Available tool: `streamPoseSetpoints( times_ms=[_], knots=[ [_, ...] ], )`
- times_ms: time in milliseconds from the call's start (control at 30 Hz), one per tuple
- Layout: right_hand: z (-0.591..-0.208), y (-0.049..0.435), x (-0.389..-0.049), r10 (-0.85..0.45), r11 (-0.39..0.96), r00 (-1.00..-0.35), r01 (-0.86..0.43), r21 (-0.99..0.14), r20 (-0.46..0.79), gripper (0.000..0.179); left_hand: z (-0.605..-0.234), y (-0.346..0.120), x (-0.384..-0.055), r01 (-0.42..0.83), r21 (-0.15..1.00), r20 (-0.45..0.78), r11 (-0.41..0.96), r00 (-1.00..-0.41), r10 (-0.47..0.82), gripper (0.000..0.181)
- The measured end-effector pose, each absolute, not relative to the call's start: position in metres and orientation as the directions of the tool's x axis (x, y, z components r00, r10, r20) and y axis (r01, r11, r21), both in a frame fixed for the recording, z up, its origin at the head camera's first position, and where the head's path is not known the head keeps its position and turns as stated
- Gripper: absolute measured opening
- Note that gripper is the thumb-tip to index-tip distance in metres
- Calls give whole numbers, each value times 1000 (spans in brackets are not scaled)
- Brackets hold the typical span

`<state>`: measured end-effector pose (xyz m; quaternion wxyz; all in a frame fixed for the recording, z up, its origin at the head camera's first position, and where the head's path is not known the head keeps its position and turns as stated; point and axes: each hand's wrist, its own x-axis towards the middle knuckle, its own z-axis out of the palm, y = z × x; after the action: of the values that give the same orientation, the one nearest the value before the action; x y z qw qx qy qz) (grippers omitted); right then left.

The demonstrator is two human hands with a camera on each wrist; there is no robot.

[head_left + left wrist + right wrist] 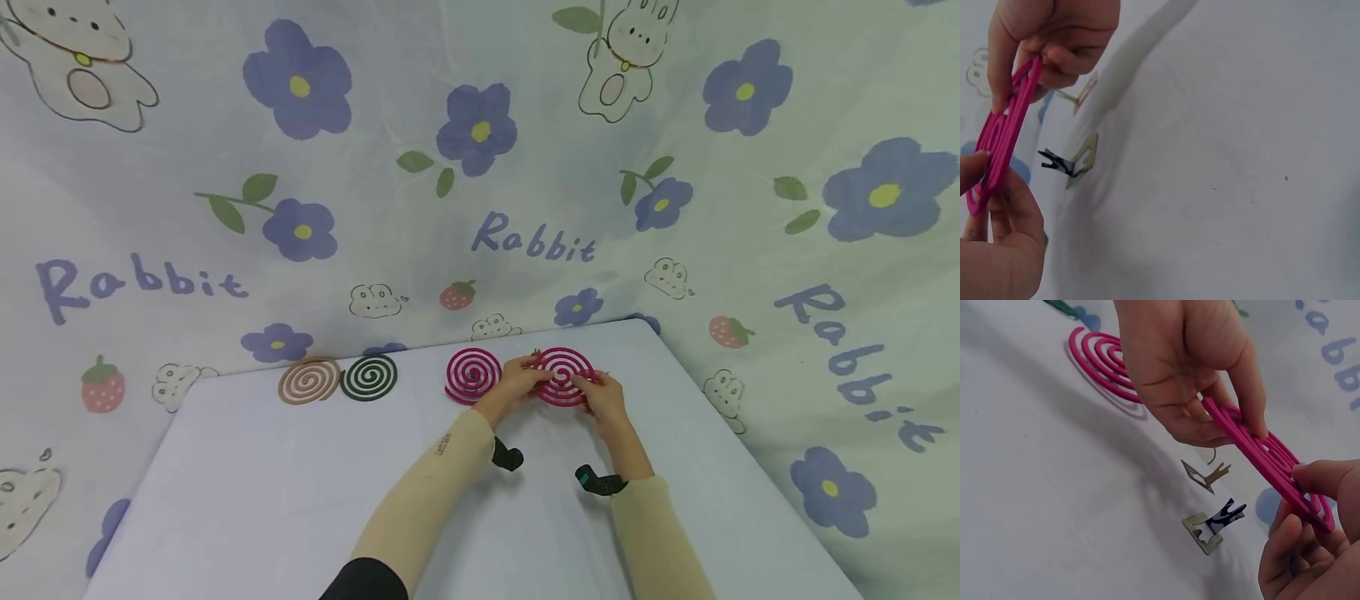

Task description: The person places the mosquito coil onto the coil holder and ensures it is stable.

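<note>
Both hands hold one pink mosquito coil (562,354) above the far right part of the table. My left hand (516,385) pinches its left side, with the thumb on the near face. At the opposite side, my right hand (606,398) grips it between thumb and fingers. The wrist views show the coil (1254,456) tilted almost edge-on. Two small metal coil stands with raised prongs sit on the table below it, a nearer stand (1204,531) and a farther stand (1197,477). Another pink coil (472,371) is just left of my left hand.
Farther left along the table's back edge are a dark green coil (368,377) and a tan coil (308,381). A white cloth covers the table (262,483). Behind and to the right hangs a printed curtain (390,217) with flowers and rabbits.
</note>
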<state>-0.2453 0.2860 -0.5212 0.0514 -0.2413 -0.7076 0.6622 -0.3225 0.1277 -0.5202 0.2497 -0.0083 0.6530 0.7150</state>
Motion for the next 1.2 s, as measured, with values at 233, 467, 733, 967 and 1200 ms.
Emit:
streamPoseSetpoints(
  times_ms=[233, 467, 733, 967, 1200],
  knots=[
    [-530, 290, -248, 410, 4, -876, 281, -960, -255, 50, -532, 133, -319, -370, 927, -334, -53, -883, 329, 46],
    [-538, 294, -249, 427, -45, -858, 294, -955, -285, 40, -537, 139, -316, -371, 927, -337, -52, -886, 319, 47],
    [-542, 295, -252, 426, -71, -858, 284, -956, -287, 38, -541, 143, -319, -367, 930, -341, -35, -893, 293, 46],
    [-547, 295, -252, 448, -69, -841, 304, -950, -302, 36, -543, 143, -318, -368, 929, -346, -24, -891, 293, 51],
    [-548, 294, -253, 443, -46, -845, 312, -949, -299, 35, -548, 140, -318, -364, 931, -342, -20, -893, 293, 49]
  ],
)
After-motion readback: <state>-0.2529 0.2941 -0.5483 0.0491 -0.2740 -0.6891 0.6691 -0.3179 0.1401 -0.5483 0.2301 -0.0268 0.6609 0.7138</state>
